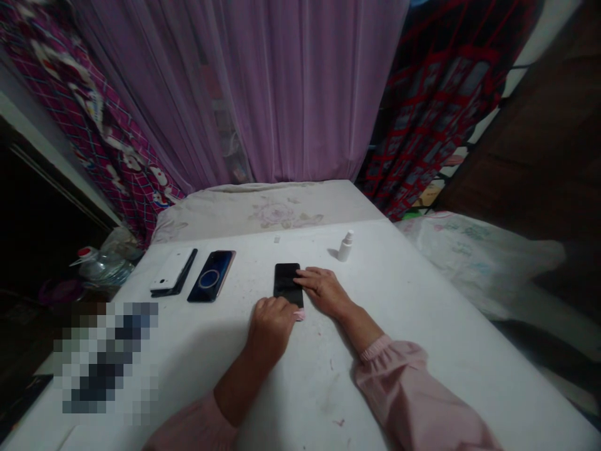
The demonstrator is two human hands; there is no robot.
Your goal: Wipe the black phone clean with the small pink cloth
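A black smartphone [287, 285] lies flat on the white table [328, 388] in front of me. My left hand [272, 326] is closed over its near end, and a bit of pink cloth [299, 314] pokes out from under the fingers. On the phone's right edge rest the fingertips of my right hand [323, 291], stretched out and holding nothing. A small white spray bottle [346, 246] stands upright beyond my right hand. Left of my hands lies a dark blue phone [212, 275] with a ring on its back.
A white phone [173, 269] lies over a dark one at the table's left side. A plastic bottle [101, 266] with a red cap stands past the left edge. Purple curtains [291, 88] hang behind the table. White plastic sheeting [460, 250] lies to the right.
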